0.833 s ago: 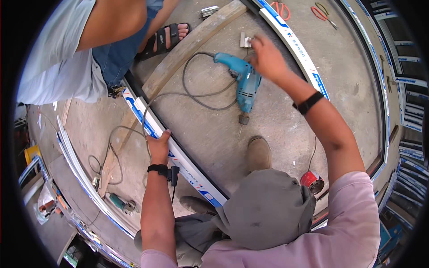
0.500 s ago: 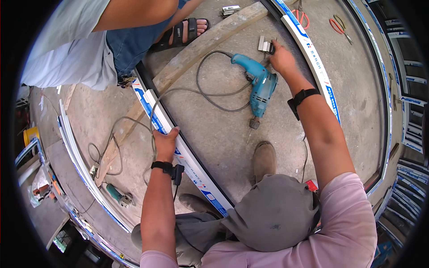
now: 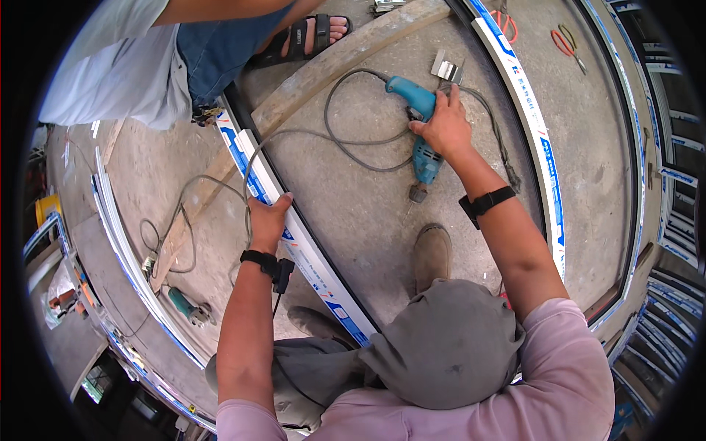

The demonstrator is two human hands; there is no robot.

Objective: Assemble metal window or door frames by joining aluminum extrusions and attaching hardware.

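Observation:
My left hand (image 3: 268, 219) is wrapped round a long window-frame profile (image 3: 315, 270) with white and blue protective film and a dark edge. A teal power drill (image 3: 425, 163) lies on the floor in the middle, its chuck toward me. Over the drill's body is my right hand (image 3: 446, 126), thumb and fingers apart; whether it touches the tool is unclear. Just beyond those fingertips sits a small silvery metal bracket (image 3: 446, 69). The drill's grey cable (image 3: 331, 140) loops to the left across the profile.
Another filmed profile (image 3: 531, 110) runs along the right. Red-handled pliers (image 3: 565, 42) lie beyond it. A wooden plank (image 3: 353, 55) crosses the far floor, where a co-worker's sandalled foot (image 3: 312, 37) rests. A green angle grinder (image 3: 187, 306) lies at lower left.
My right hand has come away from the metal bracket and moved nearer, over the drill. A dark cable with a plug now shows right of it. My left hand stays on the profile.

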